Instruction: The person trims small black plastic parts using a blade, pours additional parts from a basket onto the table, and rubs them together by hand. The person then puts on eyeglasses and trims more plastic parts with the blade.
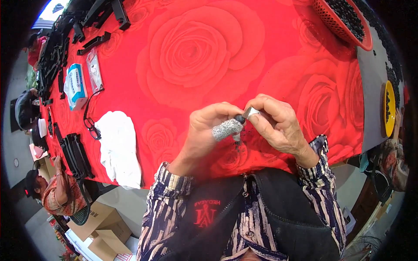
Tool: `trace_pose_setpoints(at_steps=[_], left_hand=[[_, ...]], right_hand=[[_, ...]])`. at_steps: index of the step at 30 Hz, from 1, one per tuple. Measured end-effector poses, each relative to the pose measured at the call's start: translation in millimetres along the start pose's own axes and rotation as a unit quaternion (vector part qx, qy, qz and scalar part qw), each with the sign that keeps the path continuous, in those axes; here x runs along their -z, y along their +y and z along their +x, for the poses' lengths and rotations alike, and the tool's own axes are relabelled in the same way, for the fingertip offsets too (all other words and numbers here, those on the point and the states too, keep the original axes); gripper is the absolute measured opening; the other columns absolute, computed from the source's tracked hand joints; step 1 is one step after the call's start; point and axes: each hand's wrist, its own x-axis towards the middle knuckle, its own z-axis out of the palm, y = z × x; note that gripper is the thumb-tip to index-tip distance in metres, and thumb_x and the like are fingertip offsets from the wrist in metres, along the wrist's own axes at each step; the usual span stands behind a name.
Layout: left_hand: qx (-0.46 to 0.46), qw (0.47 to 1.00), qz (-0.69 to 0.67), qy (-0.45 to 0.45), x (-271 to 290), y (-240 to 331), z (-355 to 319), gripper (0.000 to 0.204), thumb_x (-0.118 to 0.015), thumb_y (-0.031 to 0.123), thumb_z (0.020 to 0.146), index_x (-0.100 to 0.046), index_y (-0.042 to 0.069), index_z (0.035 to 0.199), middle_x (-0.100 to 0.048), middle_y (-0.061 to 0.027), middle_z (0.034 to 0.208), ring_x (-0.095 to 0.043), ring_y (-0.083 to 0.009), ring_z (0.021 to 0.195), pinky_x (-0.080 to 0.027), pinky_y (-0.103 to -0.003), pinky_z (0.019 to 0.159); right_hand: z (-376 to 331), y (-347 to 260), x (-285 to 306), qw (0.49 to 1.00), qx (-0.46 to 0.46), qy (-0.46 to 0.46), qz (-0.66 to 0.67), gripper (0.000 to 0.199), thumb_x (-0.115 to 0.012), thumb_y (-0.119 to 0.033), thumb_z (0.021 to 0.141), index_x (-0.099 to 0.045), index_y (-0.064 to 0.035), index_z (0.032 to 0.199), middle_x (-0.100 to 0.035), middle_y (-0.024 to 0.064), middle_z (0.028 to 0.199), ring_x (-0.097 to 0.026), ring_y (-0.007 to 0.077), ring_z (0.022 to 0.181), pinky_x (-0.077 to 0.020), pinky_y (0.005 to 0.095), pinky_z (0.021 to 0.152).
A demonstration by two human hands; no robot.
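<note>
Both my hands are close together above the red rose-patterned tablecloth (pixel 200 52), near its front edge. My left hand (pixel 201 126) is closed, pinching a small black part (pixel 239 118) at its fingertips. One of its fingers wears a grey speckled finger cover (pixel 226 129). Thumb and fingers of my right hand (pixel 278 124) grip a small blade (pixel 247 113) with a white wrapping at the grip. The blade meets or nearly meets the black part; exact contact is too small to tell. Dark crumbs (pixel 238 150) lie on the cloth beneath.
A red basket (pixel 320 17) of small black pieces stands far right, with a yellow dish (pixel 393 104) nearer. At left lie a white cloth (pixel 117 148), glasses (pixel 90 126), a tissue pack (pixel 75 87), a clear case (pixel 94 71) and black plastic parts (pixel 76 154). Other people sit beyond.
</note>
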Motion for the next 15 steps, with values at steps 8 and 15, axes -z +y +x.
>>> trace_pose_setpoints(at_steps=[8,15], left_hand=[[-0.004,0.999,0.046,-0.002,-0.6,-0.7,-1.4,0.02,-0.058,-0.005,0.08,-0.058,-0.006,0.1,-0.056,-0.0092,0.088,-0.057,-0.0129,0.074,-0.048,-0.023,0.061],[-0.009,0.998,0.07,0.005,-1.7,-1.0,-2.1,0.02,-0.057,-0.005,0.08,-0.057,-0.006,0.1,-0.054,-0.0087,0.087,-0.057,-0.013,0.071,-0.048,-0.023,0.06]], right_hand=[[-1.6,5.3,-1.1,0.998,0.047,0.0,-0.043,0.01,-0.054,-0.005,0.081,-0.055,0.0017,0.088,-0.054,0.0111,0.071,-0.057,0.0207,0.063,-0.0425,0.0294,0.055],[-1.9,1.1,-1.3,1.0,0.002,-0.023,0.002,0.008,-0.052,-0.005,0.085,-0.053,0.0005,0.09,-0.054,0.0099,0.067,-0.057,0.0182,0.06,-0.0428,0.0287,0.054]])
